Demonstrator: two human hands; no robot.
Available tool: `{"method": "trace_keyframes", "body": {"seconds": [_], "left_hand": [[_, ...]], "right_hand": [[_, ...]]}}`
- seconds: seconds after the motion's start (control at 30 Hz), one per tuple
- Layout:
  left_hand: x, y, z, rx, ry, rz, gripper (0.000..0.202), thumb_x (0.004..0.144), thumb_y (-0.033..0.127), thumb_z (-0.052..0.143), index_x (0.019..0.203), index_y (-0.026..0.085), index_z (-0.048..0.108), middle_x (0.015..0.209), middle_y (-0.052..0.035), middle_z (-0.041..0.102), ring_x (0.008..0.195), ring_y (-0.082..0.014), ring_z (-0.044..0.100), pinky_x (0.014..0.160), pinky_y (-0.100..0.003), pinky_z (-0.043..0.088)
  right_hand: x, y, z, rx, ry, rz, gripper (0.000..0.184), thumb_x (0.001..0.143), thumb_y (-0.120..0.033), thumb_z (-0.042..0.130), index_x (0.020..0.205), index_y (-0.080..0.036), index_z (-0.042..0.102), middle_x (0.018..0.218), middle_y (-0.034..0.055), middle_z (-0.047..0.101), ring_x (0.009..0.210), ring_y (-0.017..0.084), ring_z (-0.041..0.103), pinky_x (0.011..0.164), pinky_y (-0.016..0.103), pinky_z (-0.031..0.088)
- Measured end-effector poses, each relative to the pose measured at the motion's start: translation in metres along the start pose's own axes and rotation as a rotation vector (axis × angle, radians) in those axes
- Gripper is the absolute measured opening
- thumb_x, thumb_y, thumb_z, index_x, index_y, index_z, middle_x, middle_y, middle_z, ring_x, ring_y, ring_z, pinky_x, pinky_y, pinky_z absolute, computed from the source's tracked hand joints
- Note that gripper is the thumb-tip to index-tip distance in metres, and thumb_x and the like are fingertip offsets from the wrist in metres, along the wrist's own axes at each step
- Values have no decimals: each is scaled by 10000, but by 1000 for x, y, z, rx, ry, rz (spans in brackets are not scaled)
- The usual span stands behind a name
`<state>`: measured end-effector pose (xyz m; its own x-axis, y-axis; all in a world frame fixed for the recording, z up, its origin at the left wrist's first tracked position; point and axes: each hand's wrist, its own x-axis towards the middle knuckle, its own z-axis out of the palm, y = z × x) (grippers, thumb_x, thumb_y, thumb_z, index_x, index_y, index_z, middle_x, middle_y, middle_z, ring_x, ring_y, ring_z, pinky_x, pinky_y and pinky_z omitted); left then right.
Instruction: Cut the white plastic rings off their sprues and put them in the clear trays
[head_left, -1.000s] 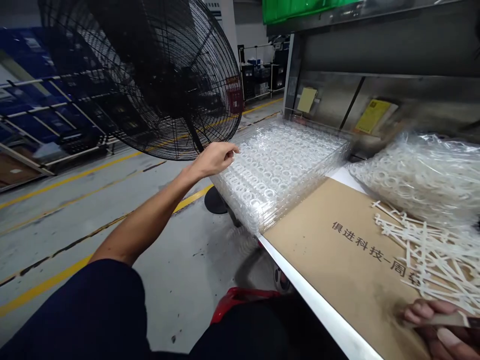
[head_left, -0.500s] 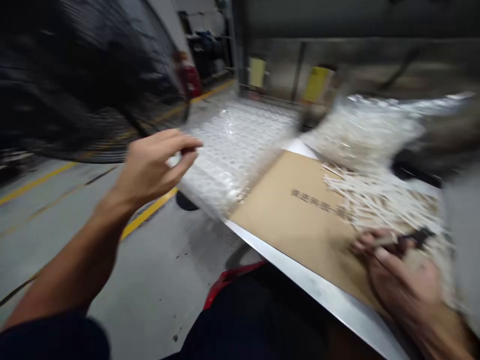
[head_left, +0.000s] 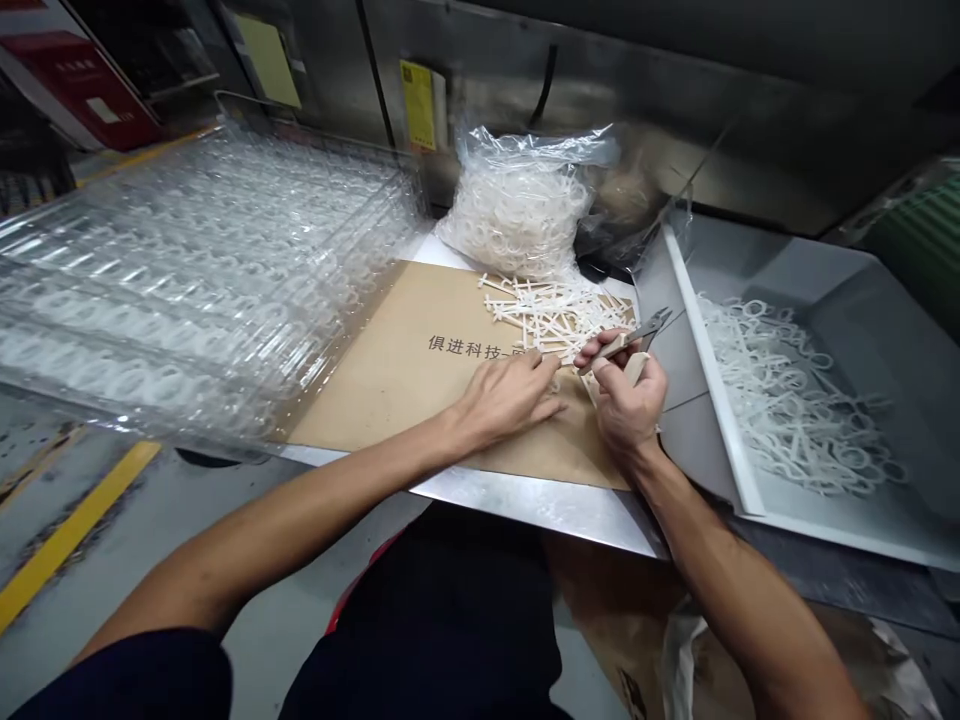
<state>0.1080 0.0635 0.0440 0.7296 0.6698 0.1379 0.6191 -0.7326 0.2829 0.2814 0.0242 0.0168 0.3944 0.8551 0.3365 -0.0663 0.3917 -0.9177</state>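
view: head only | from: worn on the head, above the near edge of table (head_left: 525,505) | facing: forward and down | range: close, left hand (head_left: 502,400) and right hand (head_left: 626,405) mid-frame

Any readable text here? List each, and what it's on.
"俱进科技-" in black on the flat brown cardboard sheet; the left hand covers the rest.
Too small to read: yellow label on the grey metal back wall.
Blurred: red sign, top left.
No marking visible: metal cutters in the right hand.
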Motion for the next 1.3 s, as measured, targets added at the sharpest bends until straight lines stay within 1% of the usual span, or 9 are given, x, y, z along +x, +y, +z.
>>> {"method": "trace_keyframes", "body": {"seconds": [0.07,0.17,0.3,0.43,0.6,0.8,0.93,1.07,1.3], "left_hand": [[15,6,5,37,0,0,373,970,397,644,1216,121,595,1169,-169,662,957,-314,690,771,-397,543],[12,2,7,50,9,4,270,998,319,583,1169,111,602,1140,-167,660,973,-290,674,788,-377,525],[-27,-28,7,-97,151,-32,220,1001,287,590,1154,133,622,1013,-92,690,905,-216,654,817,-349,521],[-70,-60,7,-285,309,-144,236,967,279,678,1182,180,680,1056,-63,717,947,-196,666,880,-357,532],[-92,-78,6,-108,310,-268,256,975,328,677,1196,208,724,1078,-67,686,1030,-234,622,944,-399,507],[-88,-76,8,-7,281,-364,282,950,371,680,1163,186,684,1106,-86,653,1048,-264,596,953,-422,493],[-87,-71,2,-152,355,-350,170,951,282,673,1087,179,669,1029,-53,668,970,-212,617,891,-367,504],[-90,-54,-12,-359,510,-260,241,931,220,704,1168,184,681,1020,-32,700,863,-147,636,809,-297,524],[-94,-24,-20,-526,645,-207,309,888,212,772,1180,189,675,1035,-57,711,896,-171,674,832,-330,558]], "right_hand": [[0,-1,-1,-8,-18,3,271,815,-269,744,1069,-221,661,940,19,677,866,190,672,855,378,583],[-2,-5,0,-9,-43,9,261,829,-265,736,1073,-223,657,948,16,674,860,185,676,857,372,583],[-7,-9,3,3,-92,34,248,846,-231,734,1083,-213,664,963,22,687,862,189,686,854,377,581],[-13,-7,7,-7,-152,77,234,861,-203,725,1088,-209,670,959,28,698,854,191,685,814,365,574],[-24,-7,10,-50,-272,152,232,895,-216,715,1124,-210,678,984,41,703,890,207,678,831,378,569],[-31,-6,11,-75,-468,241,315,949,-325,687,1236,-196,659,1074,71,698,1004,233,681,920,396,568],[-31,-10,9,-113,-557,261,376,976,-379,664,1306,-200,635,1143,80,692,1079,251,678,990,415,543],[-33,-28,12,-332,-731,280,282,1032,-391,579,1226,-208,671,1077,64,707,974,241,686,884,394,544],[-43,-53,27,-515,-893,260,166,1018,-299,568,1071,-199,689,953,26,730,854,208,677,772,339,486]]}}
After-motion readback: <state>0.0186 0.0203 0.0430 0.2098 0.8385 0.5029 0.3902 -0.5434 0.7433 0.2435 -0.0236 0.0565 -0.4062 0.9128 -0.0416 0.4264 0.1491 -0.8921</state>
